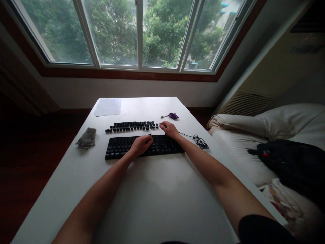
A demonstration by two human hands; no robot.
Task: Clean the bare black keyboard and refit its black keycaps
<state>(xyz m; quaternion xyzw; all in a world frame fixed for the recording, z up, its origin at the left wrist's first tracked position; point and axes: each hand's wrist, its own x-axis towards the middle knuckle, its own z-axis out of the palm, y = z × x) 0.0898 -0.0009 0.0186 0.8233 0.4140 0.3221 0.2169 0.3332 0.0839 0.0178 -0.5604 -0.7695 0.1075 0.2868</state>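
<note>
A black keyboard [122,145] lies across the white table. Over its middle rests my left hand [141,145], fingers curled closed. Something small and dark, with a pale clear part beside it, shows at those fingertips; its kind I cannot make out. Beyond the keyboard, loose black keycaps [133,126] stand in two rough rows. My right hand [169,129] reaches over the keyboard's right part to the right end of these rows, its fingertips pinched at a small dark keycap [160,124]. The right wrist and forearm hide some of the keyboard's right end.
Behind the right hand lies a purple-handled brush [173,116]. A coiled black cable [200,141] sits by the table's right edge. At the left are a grey cloth [86,138] and, farther back, a paper sheet [108,106]. A sofa [236,145] with a black bag [286,166] stands to the right.
</note>
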